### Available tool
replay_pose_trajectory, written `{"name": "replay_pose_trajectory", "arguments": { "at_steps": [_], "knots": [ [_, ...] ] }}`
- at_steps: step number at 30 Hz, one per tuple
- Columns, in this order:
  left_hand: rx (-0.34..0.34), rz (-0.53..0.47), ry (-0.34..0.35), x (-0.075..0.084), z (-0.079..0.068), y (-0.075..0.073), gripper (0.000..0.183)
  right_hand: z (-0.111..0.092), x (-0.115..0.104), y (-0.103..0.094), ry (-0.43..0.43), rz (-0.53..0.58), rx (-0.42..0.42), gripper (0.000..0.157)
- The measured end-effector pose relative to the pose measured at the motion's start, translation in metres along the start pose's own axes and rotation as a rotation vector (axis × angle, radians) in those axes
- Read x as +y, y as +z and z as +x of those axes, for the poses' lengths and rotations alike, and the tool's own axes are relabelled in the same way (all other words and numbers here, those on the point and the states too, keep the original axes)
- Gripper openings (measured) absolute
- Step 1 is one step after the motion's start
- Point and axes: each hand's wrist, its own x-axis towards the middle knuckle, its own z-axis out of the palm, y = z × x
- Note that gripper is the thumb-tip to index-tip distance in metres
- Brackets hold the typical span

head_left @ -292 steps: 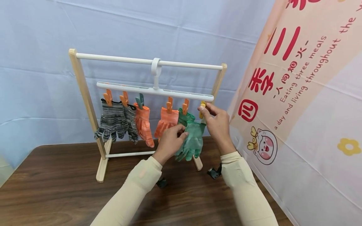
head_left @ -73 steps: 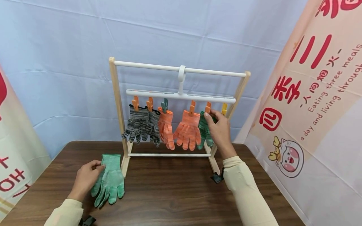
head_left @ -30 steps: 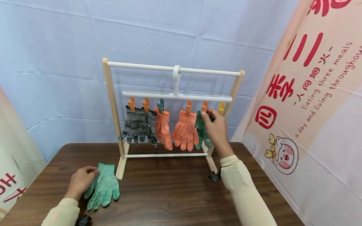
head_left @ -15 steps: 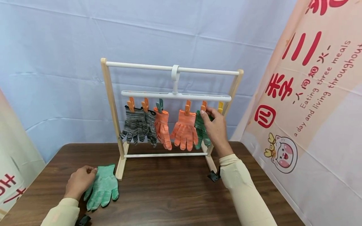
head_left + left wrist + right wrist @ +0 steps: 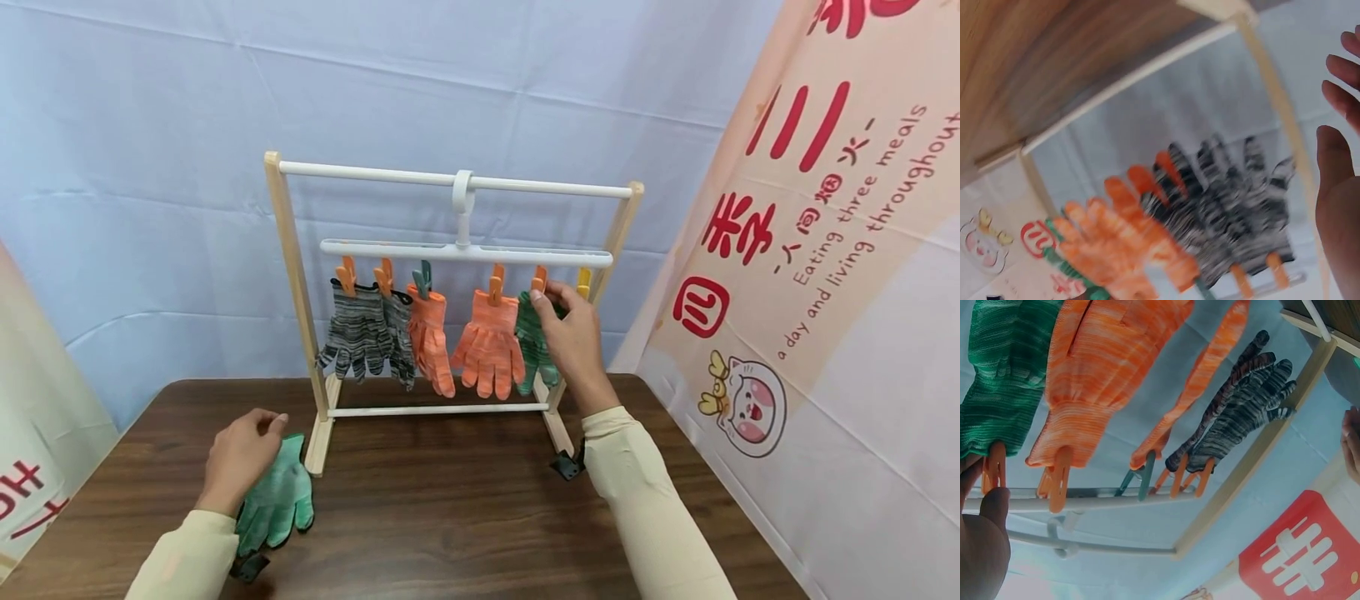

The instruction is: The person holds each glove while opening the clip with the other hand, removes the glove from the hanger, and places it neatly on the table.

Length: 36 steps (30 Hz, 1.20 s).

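Note:
My right hand [image 5: 573, 342] pinches the orange clothes peg [image 5: 995, 470] at the top of the hanging green glove [image 5: 1007, 381]. A second green glove [image 5: 281, 496] lies flat on the table at the left. Over it, apart from its cuff, is my left hand [image 5: 243, 458], with bent fingers and nothing in them. In the left wrist view its fingers are spread loosely. Two orange gloves [image 5: 491, 346] and two grey-black striped gloves [image 5: 360, 329] hang from pegs on the white hanger [image 5: 397, 250]. A yellow peg [image 5: 584, 283] at the right end holds no glove.
The hanger hooks over the upper white rod [image 5: 360, 172] of a wooden rack [image 5: 294, 275], whose feet stand on the brown table [image 5: 435, 517]. Pale blue cloth [image 5: 187, 167] hangs close behind. A printed curtain [image 5: 847, 333] borders the right side.
One green glove has gone from the hanger's right end to the table at the left. My left hand has just let go of it and risen. The right hand stays at the orange peg.

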Motion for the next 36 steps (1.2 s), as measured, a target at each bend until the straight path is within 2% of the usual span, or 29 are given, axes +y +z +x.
{"name": "replay_pose_trajectory", "arguments": {
  "at_steps": [10, 12, 20, 25, 28, 32, 36],
  "knots": [
    [-0.059, -0.097, 0.145, 0.051, 0.0, 0.033, 0.036, 0.0, 0.002, -0.001, 0.021, -0.021, -0.003, 0.041],
    [-0.061, -0.118, 0.163, 0.064, -0.002, 0.041, 0.03, 0.0, 0.002, -0.002, 0.025, -0.022, -0.006, 0.041],
    [-0.064, -0.192, 0.317, 0.126, -0.008, 0.068, 0.013, 0.0, 0.0, -0.004, 0.02, -0.012, -0.016, 0.041],
    [-0.087, -0.211, 0.431, 0.172, -0.012, 0.075, 0.015, -0.001, -0.001, -0.006, 0.018, -0.001, -0.027, 0.043],
    [-0.107, -0.218, 0.474, 0.195, -0.015, 0.079, 0.016, -0.001, -0.002, -0.007, 0.01, -0.001, -0.024, 0.042],
    [-0.119, -0.253, 0.515, 0.217, -0.016, 0.086, 0.021, -0.002, -0.002, -0.008, -0.009, 0.004, -0.018, 0.041],
    [-0.131, -0.284, 0.537, 0.231, -0.015, 0.092, 0.03, -0.002, -0.004, -0.008, -0.017, 0.017, -0.022, 0.039]
  ]
}}
